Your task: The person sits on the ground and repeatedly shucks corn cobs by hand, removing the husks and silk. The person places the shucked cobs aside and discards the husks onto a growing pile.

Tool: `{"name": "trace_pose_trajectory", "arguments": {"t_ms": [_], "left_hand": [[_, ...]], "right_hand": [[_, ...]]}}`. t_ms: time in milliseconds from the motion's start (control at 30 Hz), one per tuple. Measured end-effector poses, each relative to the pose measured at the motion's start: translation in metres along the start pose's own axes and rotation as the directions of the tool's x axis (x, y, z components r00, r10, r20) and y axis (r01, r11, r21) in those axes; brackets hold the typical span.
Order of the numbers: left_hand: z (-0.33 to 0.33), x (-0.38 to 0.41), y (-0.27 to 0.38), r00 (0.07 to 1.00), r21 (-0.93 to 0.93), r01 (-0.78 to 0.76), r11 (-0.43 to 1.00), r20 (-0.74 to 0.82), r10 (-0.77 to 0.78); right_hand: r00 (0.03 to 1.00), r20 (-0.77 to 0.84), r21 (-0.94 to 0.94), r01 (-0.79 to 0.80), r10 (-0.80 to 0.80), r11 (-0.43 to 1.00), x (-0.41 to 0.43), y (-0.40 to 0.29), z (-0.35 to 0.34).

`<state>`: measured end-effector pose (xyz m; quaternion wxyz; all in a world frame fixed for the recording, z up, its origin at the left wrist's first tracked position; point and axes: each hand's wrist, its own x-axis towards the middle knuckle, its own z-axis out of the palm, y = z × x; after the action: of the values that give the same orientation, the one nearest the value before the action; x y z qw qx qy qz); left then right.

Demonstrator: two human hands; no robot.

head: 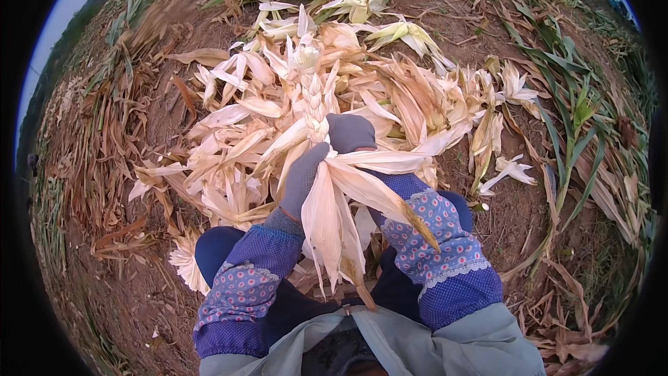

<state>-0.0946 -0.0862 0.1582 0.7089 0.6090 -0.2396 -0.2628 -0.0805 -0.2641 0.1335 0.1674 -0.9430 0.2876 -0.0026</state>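
Observation:
A plaited braid of pale corn husks (pixel 314 102) runs away from me over the husk pile, and its near end is in my hands. My left hand (pixel 303 177), in a grey knit glove, grips the braid's near end from the left with the thumb on top. From the other side my right hand (pixel 352 133), also gloved in grey, is closed around the same spot, its fingers curled. Loose dry husk leaves (pixel 334 209) fan out from the grip towards my lap, a few with brown tips. Any cob inside the grip is hidden.
A heap of dry husks (pixel 229 162) spreads over brown soil (pixel 516 214) in front of my knees. Peeled-back husks (pixel 404 34) lie beyond it. Cut corn stalks (pixel 569 151) with green leaves lie to the right, dry brown ones (pixel 99 167) to the left.

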Motion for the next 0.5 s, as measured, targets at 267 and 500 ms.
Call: {"name": "trace_pose_trajectory", "arguments": {"t_ms": [267,500], "left_hand": [[-0.032,0.018,0.018,0.971,0.262,0.239,0.935,-0.032,-0.239],[-0.036,0.015,0.057,0.990,0.401,-0.141,0.905,0.084,0.117]], "right_hand": [[0.997,0.080,0.345,-0.050,0.024,0.937,0.052,0.082,-0.007],[0.944,0.267,0.192,0.147,-0.196,0.970,0.030,0.074,-0.028]]}}
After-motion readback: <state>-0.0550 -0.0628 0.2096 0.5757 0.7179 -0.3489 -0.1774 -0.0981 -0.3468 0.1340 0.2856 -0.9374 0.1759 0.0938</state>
